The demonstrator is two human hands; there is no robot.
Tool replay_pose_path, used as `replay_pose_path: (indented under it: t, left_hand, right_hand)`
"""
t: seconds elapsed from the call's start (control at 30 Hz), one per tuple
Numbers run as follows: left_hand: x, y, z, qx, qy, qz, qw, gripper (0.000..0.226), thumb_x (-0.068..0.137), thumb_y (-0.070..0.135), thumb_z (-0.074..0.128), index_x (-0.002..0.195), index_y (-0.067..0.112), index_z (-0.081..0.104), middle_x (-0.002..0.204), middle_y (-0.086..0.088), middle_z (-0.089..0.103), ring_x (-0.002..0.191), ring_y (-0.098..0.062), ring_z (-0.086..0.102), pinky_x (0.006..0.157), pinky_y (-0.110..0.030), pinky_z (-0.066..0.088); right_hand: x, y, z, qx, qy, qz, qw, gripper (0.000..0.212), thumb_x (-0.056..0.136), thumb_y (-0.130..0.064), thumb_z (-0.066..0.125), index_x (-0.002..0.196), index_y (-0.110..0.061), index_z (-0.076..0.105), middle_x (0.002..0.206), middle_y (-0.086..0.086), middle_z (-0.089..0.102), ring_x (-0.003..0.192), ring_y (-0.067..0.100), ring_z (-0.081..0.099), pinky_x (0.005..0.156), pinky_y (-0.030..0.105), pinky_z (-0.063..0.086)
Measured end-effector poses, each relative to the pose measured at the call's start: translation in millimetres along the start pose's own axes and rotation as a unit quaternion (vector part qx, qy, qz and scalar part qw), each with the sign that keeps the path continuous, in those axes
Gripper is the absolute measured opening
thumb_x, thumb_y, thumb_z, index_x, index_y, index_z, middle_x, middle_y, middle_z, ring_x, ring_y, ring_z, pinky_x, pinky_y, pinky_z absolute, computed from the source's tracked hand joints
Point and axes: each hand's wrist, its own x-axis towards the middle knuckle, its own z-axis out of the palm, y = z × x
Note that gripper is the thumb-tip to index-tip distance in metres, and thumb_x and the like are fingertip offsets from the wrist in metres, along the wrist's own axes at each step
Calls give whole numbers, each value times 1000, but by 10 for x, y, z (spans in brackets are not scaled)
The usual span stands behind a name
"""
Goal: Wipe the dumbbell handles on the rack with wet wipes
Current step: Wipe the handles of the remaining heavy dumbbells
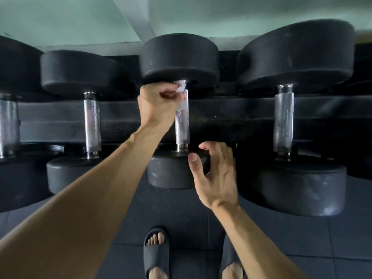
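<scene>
A black dumbbell with a knurled metal handle [182, 121] lies at the centre of a dark rack [231, 117], its far head [179, 59] toward the pale green wall [60, 17] and its near head [171, 172] toward the viewer. The left hand [159, 101] is curled around the far end of the handle, pinching a small white wet wipe [181, 87] against the metal; most of the wipe is hidden inside the fingers. The right hand [215, 172] is loosely curled, with its thumb and fingertips at the near head's rim; whether they grip it cannot be told. More dumbbells sit close on both sides, one just left [92, 121] and a larger one right [283, 119], leaving narrow gaps between handles. The outermost weights are cut off by the frame edges. Below, dark rubber floor tiles [302, 238] lie open in front of the rack, with a foot in a black slide sandal [156, 252].
</scene>
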Motion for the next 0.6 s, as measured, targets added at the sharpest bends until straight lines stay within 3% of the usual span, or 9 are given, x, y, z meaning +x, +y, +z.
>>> replay_pose_path:
  t: [0.07, 0.13, 0.2, 0.37, 0.47, 0.53, 0.6]
  left_hand:
    - [-85, -43, 0, 36, -28, 58, 997, 15, 83, 14, 80, 96, 21, 78, 94, 15, 72, 85, 4, 68, 81, -16, 55]
    - [-232, -136, -91, 89, -100, 147, 980, 13, 85, 6, 75, 98, 9, 78, 101, 18, 67, 96, 7, 64, 85, -14, 53]
    - [-262, -189, -161, 127, -147, 200, 960, 19, 85, 4, 75, 102, 10, 78, 104, 17, 63, 103, 5, 61, 90, -15, 51]
    - [41, -148, -88, 135, -77, 195, 968, 26, 83, 15, 78, 109, 17, 76, 104, 10, 64, 97, 0, 63, 90, -19, 53]
    - [-158, -215, -174, 169, -159, 256, 939, 21, 83, 7, 77, 104, 11, 77, 102, 18, 60, 98, 6, 61, 85, -7, 47]
    - [-183, -207, -237, 181, -204, 253, 928, 22, 84, 5, 76, 105, 10, 77, 104, 16, 63, 98, 2, 63, 85, -7, 48]
    - [-71, -141, -196, 180, -160, 247, 938, 21, 85, 9, 75, 106, 12, 77, 102, 15, 63, 90, 0, 62, 83, -6, 46]
  right_hand:
    - [3, 46, -29, 8, -16, -5, 1000, 82, 86, -81, 23, 117, -13, 58, 115, -3, 54, 108, 16, 47, 91, 26, 30]
    - [-2, 38, -50, 8, -23, -7, 1000, 72, 86, -73, 31, 118, -14, 58, 115, -3, 54, 109, 18, 48, 90, 28, 33]
    - [-11, 16, -58, 10, -25, -2, 1000, 69, 86, -71, 33, 118, -15, 57, 115, -2, 54, 109, 18, 47, 92, 34, 38]
    - [-5, 32, -57, 32, -28, 3, 999, 88, 82, -86, 21, 120, -15, 56, 119, -6, 52, 114, 14, 45, 97, 34, 39]
    - [-7, 35, -45, 29, -19, 1, 999, 81, 84, -82, 28, 119, -14, 57, 117, -3, 54, 113, 16, 46, 97, 39, 42]
    - [-17, 22, -30, 29, -10, 3, 1000, 87, 83, -86, 22, 119, -15, 57, 117, -3, 54, 112, 16, 46, 97, 40, 42]
    - [-24, 21, -9, 33, 1, 10, 999, 90, 82, -88, 20, 119, -14, 56, 117, -5, 53, 112, 14, 45, 97, 38, 42]
